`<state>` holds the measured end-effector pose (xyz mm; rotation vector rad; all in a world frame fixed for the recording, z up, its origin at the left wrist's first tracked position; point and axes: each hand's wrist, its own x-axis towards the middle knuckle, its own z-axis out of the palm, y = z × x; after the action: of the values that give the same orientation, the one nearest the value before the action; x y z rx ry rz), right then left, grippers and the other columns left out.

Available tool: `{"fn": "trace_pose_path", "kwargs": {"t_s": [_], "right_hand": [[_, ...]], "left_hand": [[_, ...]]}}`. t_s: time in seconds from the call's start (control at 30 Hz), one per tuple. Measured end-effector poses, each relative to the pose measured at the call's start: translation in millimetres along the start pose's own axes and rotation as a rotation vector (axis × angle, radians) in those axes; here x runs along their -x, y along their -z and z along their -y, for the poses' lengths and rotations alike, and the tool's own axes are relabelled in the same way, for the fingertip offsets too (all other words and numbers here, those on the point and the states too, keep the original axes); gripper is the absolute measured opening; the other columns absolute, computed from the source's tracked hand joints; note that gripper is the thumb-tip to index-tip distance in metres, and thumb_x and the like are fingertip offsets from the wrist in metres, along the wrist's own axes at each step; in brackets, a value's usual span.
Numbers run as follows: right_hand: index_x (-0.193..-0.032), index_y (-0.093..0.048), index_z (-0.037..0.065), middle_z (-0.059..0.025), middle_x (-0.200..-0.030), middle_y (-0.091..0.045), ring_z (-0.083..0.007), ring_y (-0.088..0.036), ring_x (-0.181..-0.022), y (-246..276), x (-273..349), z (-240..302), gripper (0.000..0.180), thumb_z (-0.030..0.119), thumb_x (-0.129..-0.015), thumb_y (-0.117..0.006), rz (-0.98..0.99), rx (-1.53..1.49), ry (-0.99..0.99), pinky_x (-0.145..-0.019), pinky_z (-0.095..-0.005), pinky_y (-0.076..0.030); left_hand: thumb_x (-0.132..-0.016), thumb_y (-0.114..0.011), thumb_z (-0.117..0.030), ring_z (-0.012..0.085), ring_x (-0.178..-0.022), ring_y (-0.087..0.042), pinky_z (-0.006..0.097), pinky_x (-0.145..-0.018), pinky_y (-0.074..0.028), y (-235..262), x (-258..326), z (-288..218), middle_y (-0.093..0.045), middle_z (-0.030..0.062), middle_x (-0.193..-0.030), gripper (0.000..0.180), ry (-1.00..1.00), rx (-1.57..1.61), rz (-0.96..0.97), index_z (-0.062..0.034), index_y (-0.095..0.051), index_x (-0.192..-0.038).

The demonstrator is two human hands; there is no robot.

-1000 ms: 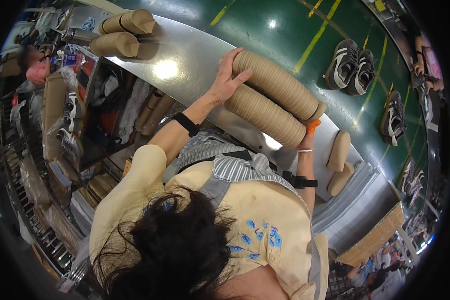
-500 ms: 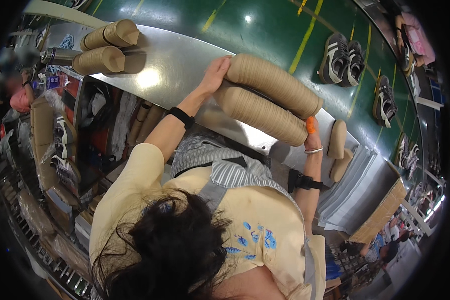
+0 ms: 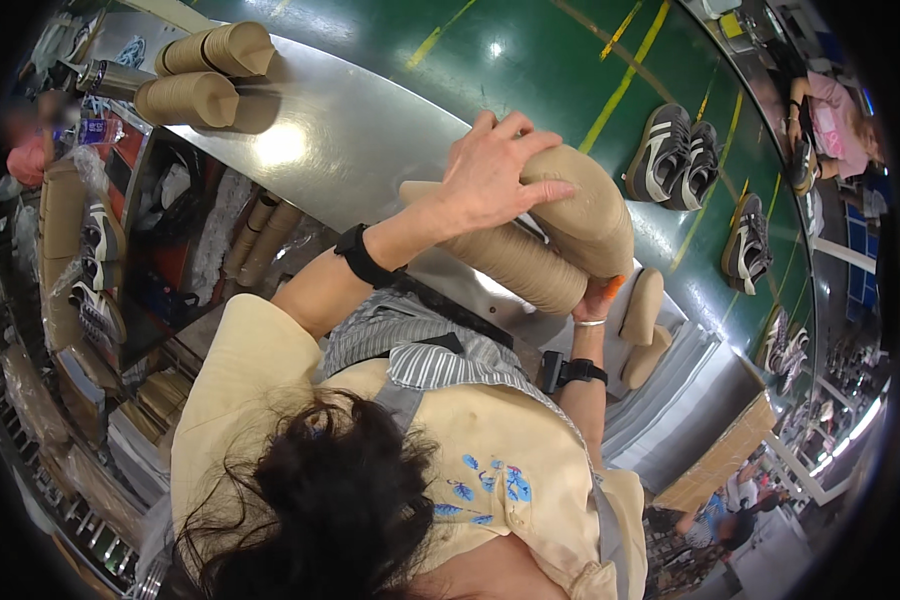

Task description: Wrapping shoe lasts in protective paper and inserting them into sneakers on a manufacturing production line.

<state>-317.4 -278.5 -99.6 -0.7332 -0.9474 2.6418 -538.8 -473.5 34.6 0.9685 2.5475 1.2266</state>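
Observation:
Two long stacks of tan insoles lie across the metal bench in front of me. The far stack of insoles [image 3: 595, 215] is bent upward, its flat top face toward me. My left hand [image 3: 490, 170] rests on its upper end with fingers spread and the thumb across the top insole. The near stack of insoles [image 3: 520, 265] lies lower, partly hidden behind my left forearm. My right hand [image 3: 596, 298] grips the stacks at their right end; an orange covering shows on a digit, and most of its fingers are hidden beneath.
Two loose insoles [image 3: 643, 305] lie right of my hand, beside layered grey sheets [image 3: 660, 400] and a cardboard box [image 3: 720, 455]. More insole stacks [image 3: 215, 50] sit at the bench's far left. Sneakers [image 3: 670, 155] stand on the green surface beyond. A person in pink [image 3: 835, 120] is far right.
My left hand has moved right from the stacks' left end onto the far stack, which has tipped up and bunched. My right hand has shifted slightly left and down.

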Motion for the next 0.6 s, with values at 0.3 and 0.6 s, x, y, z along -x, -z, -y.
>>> {"fn": "trace_pose_path", "kwargs": {"t_s": [0.3, 0.6], "right_hand": [[-0.144, -0.024, 0.010, -0.0132, -0.145, -0.033, -0.0346, -0.035, -0.131, -10, -10, 11, 0.103, 0.060, -0.068, -0.072, 0.117, -0.016, -0.069, -0.109, -0.0530, -0.029], [-0.141, -0.031, 0.005, -0.0121, -0.143, -0.038, -0.0265, -0.037, -0.130, 30, -20, 23, 0.075, 0.040, -0.084, -0.067, 0.071, 0.512, -0.120, -0.109, -0.0389, -0.029]], "left_hand": [[-0.073, -0.069, -0.052, 0.0264, -0.093, -0.053, 0.040, -0.082, -0.048, -3, 2, -7, -0.058, 0.0057, -0.105, 0.051, 0.002, -0.094, -0.019, -0.0159, -0.065, -0.110], [-0.094, -0.045, -0.041, 0.0320, -0.114, -0.050, 0.040, -0.098, -0.039, -22, -1, 105, -0.054, 0.0139, -0.124, 0.045, -0.002, 0.425, 0.122, -0.0102, -0.054, -0.125]]}}
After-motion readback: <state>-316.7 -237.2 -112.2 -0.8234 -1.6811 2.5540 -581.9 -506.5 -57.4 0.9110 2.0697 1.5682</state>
